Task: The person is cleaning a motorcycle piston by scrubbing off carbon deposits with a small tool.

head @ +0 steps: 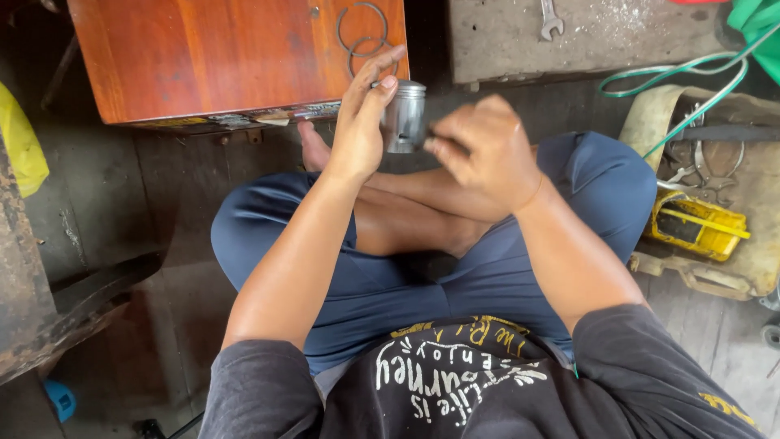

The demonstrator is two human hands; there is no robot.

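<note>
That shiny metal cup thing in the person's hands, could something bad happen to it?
Maybe. The metal cylinder is held in the air over the crossed legs, mostly by the left hand, so it might slip and land on a bare foot. The right hand presses something dark against its side; fingers could get pinched. The thin rings lie loose on the wooden box and could roll off.

Left hand (361,122) raised over the crossed legs, fingers extended, thumb and forefinger pinched; right hand (479,150) beside it, curled, knuckles up.
</note>
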